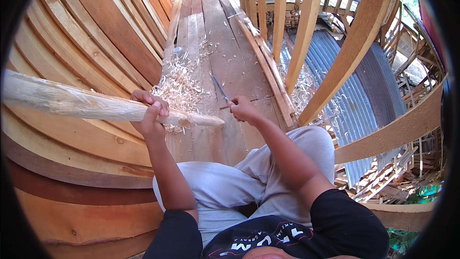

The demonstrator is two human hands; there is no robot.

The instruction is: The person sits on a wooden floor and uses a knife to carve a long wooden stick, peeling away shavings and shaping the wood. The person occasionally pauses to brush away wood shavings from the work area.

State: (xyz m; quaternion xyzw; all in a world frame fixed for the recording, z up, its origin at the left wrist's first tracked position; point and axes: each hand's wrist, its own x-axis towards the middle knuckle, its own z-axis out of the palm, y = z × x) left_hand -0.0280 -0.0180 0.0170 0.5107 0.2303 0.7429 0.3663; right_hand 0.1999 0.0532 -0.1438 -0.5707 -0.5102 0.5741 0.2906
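Observation:
A long pale wooden pole (72,97), stripped of bark, reaches in from the left edge and narrows to a blunt tip right of centre. My left hand (151,111) is wrapped round it a short way back from that tip. In my right hand (243,109) is a knife (219,88), its slim blade pointing up and away to the left. The blade stands apart from the pole, beyond its tip. Curled wood shavings (178,84) lie heaped on the plank floor (235,67) just past my left hand.
Upright boards (96,33) form a wall close on my left. To the right rises a railing of wooden slats (306,24), with corrugated metal sheets (354,91) and scrap wood (383,177) below. A small clear cup-like object (178,51) sits by the shavings.

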